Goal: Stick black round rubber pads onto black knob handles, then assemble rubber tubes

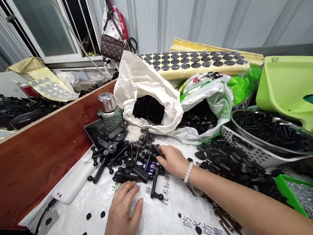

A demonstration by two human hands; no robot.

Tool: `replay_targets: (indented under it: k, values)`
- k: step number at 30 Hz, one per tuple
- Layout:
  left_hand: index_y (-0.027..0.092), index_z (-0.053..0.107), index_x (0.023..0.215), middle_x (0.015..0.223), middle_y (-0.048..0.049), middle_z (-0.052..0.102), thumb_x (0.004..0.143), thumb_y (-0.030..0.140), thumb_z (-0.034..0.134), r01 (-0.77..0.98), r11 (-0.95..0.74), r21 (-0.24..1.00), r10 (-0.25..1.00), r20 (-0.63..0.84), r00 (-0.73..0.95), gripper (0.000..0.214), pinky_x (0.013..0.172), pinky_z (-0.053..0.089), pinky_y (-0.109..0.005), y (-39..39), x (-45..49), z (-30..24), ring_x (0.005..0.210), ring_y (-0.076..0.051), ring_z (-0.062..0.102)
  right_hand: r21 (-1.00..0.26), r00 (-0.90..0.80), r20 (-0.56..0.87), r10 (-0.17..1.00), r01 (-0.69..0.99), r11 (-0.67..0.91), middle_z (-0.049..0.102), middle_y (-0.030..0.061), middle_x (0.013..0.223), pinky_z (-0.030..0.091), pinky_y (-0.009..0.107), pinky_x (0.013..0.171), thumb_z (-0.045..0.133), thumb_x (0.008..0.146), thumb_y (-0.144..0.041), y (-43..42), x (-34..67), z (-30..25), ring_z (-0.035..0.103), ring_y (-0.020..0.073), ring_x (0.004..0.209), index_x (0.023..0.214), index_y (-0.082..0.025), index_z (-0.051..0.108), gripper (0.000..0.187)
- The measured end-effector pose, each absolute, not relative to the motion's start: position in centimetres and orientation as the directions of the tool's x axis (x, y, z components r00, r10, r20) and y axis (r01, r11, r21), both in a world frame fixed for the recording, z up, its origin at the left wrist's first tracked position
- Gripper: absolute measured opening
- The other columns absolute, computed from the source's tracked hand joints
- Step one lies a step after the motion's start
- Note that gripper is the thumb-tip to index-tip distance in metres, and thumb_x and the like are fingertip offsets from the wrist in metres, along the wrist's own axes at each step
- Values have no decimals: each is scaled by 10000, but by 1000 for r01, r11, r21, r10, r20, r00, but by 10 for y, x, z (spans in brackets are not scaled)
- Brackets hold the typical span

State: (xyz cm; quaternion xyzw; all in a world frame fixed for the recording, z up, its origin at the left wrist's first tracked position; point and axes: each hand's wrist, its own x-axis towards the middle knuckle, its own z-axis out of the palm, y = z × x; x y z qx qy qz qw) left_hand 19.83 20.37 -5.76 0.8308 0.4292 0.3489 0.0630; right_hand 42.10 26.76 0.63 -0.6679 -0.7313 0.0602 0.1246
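A pile of black plastic ball-ended arms (136, 169) lies on the white printed sheet (163, 226). At the pile's right edge, my right hand (174, 162), with a pale bead bracelet at the wrist, has its fingertips closed on a black ball-ended arm (156, 150). Its fingers partly cover that piece. My left hand (125, 210) rests palm down on the sheet just in front of the pile, fingers stretched and thumb apart, holding nothing. One arm (155, 186) sticks out of the pile toward me, between the two hands.
A white bag (150, 79) and a green-white bag (219, 84) of black parts stand behind. Right are loose black cylinders (230, 157), a metal bowl (310, 145) and a green tray (281, 183) of small metal pieces. Left are a wooden board (46, 149), flask (108, 105) and white power bank (72, 183).
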Motion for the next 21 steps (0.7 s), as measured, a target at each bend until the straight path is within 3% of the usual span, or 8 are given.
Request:
replay_targets:
  k: [3,5,8,11,13,21]
  values:
    - [197,559,1081,1124,-99,589,831,221,511,681,-604,413,770,523,365,256,927,468,-460,204,198,-57,1105,-253,517,-278,-201,133,971,932,231,644,11,876,400,225,741,491,872,-299,273,402,8,572,151,849,914,-215,615,156]
    - [189,557,1084,1126,-106,585,834,222,508,688,-594,417,776,521,354,257,927,463,-471,205,199,-56,1103,-255,516,-261,-219,167,961,930,258,635,24,918,395,227,805,427,912,-283,285,402,6,561,145,902,920,-207,621,208]
    - [183,567,1066,1123,-110,584,830,220,512,699,-575,425,790,512,338,245,926,462,-472,205,200,-56,1109,-258,508,-201,-155,219,963,959,200,584,89,1067,389,349,897,420,920,-236,312,413,-1,522,199,1020,1026,-145,585,216]
    - [185,579,1044,1111,-104,590,820,211,519,701,-565,435,799,501,333,234,932,460,-457,206,200,-57,1116,-254,502,-145,-130,254,959,975,171,492,94,1231,397,463,916,511,889,-286,338,420,-10,489,242,1096,1164,-163,509,301]
    - [189,584,1031,1107,-99,593,819,204,516,698,-565,441,801,497,335,223,940,454,-454,207,200,-57,1117,-250,500,-117,-134,259,957,979,168,459,94,1275,403,478,920,532,880,-297,351,421,-14,480,252,1115,1202,-179,485,346]
    - [186,602,957,1061,-99,612,839,190,465,704,-541,461,819,481,314,181,926,459,-447,209,202,-53,1085,-239,519,-113,-226,86,970,965,235,549,75,1139,484,407,815,534,882,-304,354,421,-7,566,203,969,1118,-164,536,275]
